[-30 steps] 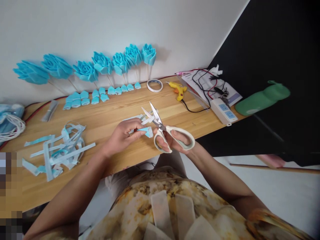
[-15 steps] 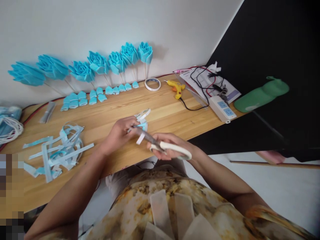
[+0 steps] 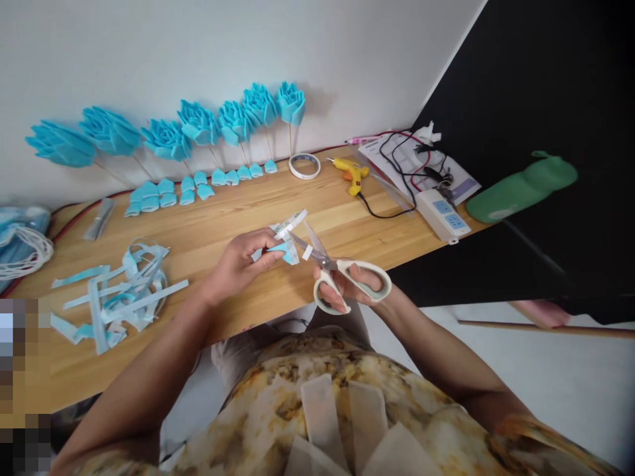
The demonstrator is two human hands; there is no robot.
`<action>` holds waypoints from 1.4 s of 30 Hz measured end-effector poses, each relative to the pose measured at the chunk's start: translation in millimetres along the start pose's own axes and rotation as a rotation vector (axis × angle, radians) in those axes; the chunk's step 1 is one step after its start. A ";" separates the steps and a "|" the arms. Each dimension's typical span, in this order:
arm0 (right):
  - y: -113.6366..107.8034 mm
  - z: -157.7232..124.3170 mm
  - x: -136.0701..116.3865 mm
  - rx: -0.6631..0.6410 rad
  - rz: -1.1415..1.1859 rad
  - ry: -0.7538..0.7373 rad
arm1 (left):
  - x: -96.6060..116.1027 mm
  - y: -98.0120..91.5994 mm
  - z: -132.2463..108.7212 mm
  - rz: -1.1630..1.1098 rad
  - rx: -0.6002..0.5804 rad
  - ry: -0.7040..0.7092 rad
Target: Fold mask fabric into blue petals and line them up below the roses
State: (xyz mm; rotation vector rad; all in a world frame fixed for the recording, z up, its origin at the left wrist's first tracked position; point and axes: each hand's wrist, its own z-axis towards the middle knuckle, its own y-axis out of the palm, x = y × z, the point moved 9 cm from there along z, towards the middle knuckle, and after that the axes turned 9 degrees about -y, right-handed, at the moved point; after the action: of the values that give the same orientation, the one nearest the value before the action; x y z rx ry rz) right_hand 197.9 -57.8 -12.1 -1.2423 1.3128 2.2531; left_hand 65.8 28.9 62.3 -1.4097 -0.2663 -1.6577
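My left hand [image 3: 241, 262] pinches a small folded blue piece [image 3: 285, 251] with a white tape strip [image 3: 290, 225] sticking up from it, above the wooden table [image 3: 208, 231]. My right hand [image 3: 347, 285] grips white-handled scissors [image 3: 347, 277], fingers through the loops. The blades are apart and point up-left at the blue piece, with a small bit of white tape on one blade. Both hands hover over the table's near edge, almost touching.
Several blue fabric roses on sticks [image 3: 198, 122] lean on the wall, with small blue folded pieces [image 3: 198, 185] below. A pile of blue strips [image 3: 119, 294] lies at left. A tape roll [image 3: 304, 165], yellow glue gun [image 3: 352, 173], power strip [image 3: 444, 215] and green bottle [image 3: 520, 188] sit at right.
The scissors swung down closed against the blue piece, then came back up with the blades apart. My left hand kept its hold on the piece.
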 end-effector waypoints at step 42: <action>25.2 7.9 3.8 0.082 -0.111 -0.019 | 10.2 8.6 0.4 0.221 -0.059 0.046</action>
State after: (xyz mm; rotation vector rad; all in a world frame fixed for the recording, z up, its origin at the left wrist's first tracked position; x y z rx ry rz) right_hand 176.7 -66.3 1.6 -1.2313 1.2826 2.1082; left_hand 73.2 19.4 68.0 -1.3899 -0.0337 -1.5239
